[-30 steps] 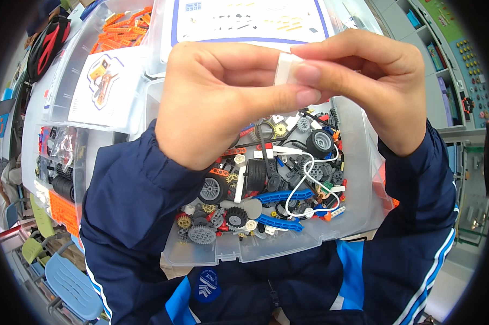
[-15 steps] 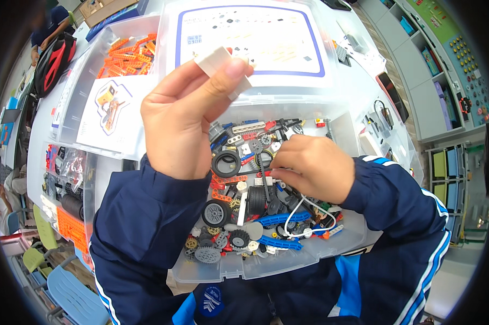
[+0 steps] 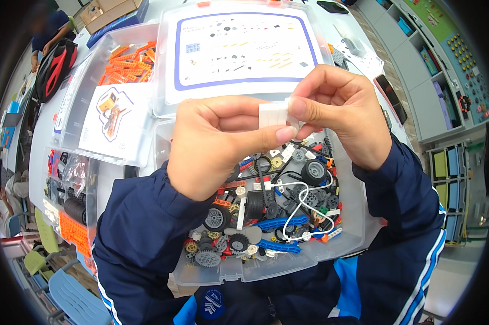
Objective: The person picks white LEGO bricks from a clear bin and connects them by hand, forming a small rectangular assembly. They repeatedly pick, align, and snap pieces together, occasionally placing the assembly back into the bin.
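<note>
A plain white rectangular block point(image 3: 272, 115) is held up over the parts bin, near its far side. My left hand point(image 3: 214, 135) grips it from the left, thumb below and fingers behind. My right hand point(image 3: 350, 111) is closed in a pinch at the block's right end, thumb and fingertips against it; whether a smaller piece is also between those fingers is hidden. Below both hands, the clear plastic bin point(image 3: 355, 230) holds mixed building parts: a black-tyred wheel point(image 3: 216, 218), grey gears point(image 3: 207, 258), blue curved beams point(image 3: 279, 222) and a looped white cable point(image 3: 305, 201).
Behind the bin lies a lid with a parts sheet point(image 3: 244, 49). To the left are a tray of orange beams point(image 3: 128, 65), a picture card point(image 3: 109, 116) and a second parts box point(image 3: 68, 203). A dark phone point(image 3: 389, 97) lies at right. Another person point(image 3: 52, 27) sits far left.
My right hand has come up out of the bin to the white block. My left hand has lowered the block and shifted right, so the hands now meet.
</note>
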